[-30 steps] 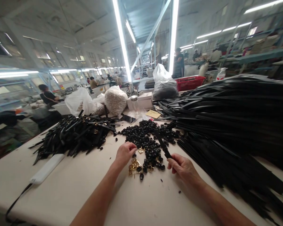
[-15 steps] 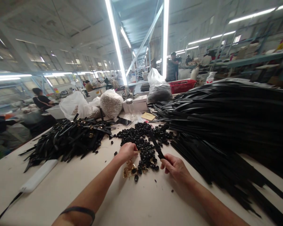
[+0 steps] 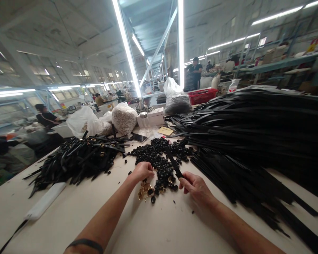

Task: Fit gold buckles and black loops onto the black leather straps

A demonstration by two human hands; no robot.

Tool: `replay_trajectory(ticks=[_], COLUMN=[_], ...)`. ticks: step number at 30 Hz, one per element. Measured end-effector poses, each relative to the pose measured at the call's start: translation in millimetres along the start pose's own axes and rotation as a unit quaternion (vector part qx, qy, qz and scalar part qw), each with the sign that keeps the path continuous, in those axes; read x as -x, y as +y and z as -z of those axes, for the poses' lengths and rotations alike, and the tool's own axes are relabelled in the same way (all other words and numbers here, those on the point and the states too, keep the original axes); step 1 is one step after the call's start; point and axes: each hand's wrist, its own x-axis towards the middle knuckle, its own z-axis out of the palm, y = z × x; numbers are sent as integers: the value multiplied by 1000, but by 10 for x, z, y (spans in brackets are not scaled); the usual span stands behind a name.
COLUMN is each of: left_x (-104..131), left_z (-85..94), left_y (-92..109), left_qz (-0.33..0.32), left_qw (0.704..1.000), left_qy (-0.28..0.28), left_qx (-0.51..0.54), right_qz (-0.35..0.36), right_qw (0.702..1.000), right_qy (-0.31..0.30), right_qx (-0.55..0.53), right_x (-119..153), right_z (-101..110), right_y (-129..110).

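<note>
My right hand (image 3: pixel 193 185) is closed on the near end of a black strap (image 3: pixel 172 158), which points away from me over a heap of small black loops (image 3: pixel 148 153). Left of that heap, my left hand (image 3: pixel 143 171) has its fingers pinched together; whatever is in them is hidden or too small to name. Just below my left hand lies a small cluster of gold buckles (image 3: pixel 144 191) on the pale table (image 3: pixel 159 225). A few single loops lie beside the buckles.
Black straps (image 3: pixel 254 127) are piled high on the right. Shorter straps with gold buckles (image 3: pixel 79 155) form a heap on the left, near a white bar-shaped object (image 3: pixel 46 201). Behind are a phone (image 3: pixel 139 137), a jar (image 3: pixel 144 119), filled plastic bags (image 3: pixel 124 118) and a red basket (image 3: pixel 202 95).
The view has shifted slightly. A bit of gold visible at my left fingertips before no longer shows clearly. My right hand keeps its hold on the strap.
</note>
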Motion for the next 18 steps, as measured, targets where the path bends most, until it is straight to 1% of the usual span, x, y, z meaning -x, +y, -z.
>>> replay_trajectory(ticks=[3,5,7,8,9,11,12,13,15,18], left_x=[40,81,135,168,204,280,315,344,386,417], left_z=[-64,-142,-243,-296,-349,-449,-492,-531,-596,-657], left_y=[33,104,210,270,332,451,503,547,611,651], left_qz=[12,7,4,4,3,-2,-2,-1,9,21], left_qw=[997,991,978,965,945,893,868,851,826,803], left_qy=[10,21,20,17,12,4,3,4,9,17], left_qx=[82,135,209,263,327,450,496,525,564,595], right_qz=[5,5,2,2,3,8,10,8,0,-14], right_qw=[1000,1000,1000,999,999,999,999,999,998,997], right_qy=[-4,-6,-9,-8,-6,1,5,7,6,1], right_qx=[-11,-20,-28,-31,-32,-34,-38,-44,-60,-78], right_x=[21,33,36,34,31,24,19,14,2,-2], right_z=[-20,-41,-56,-59,-59,-51,-46,-41,-36,-41], right_y=[3,10,20,24,25,23,22,20,19,14])
